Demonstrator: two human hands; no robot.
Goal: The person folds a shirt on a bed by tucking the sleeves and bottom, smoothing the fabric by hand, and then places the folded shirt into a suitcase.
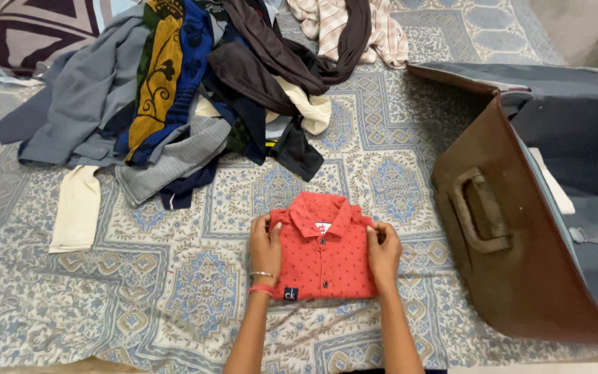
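While a heap of clothes (188,90) is lying behind, the left hand (266,251) and right hand (383,253) are closing their grip on a folded red shirt (323,249) lying on the patterned bedspread (174,291), beside an open brown suitcase (513,263).

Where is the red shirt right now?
The folded red shirt lies low in the middle on the patterned bedspread, held between the left hand and right hand, left of the brown suitcase.

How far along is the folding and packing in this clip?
Done: a red shirt lies folded on the patterned bedspread. In hand: left hand and right hand grip its sides. Left: the clothes pile is unfolded; the open brown suitcase looks unpacked.
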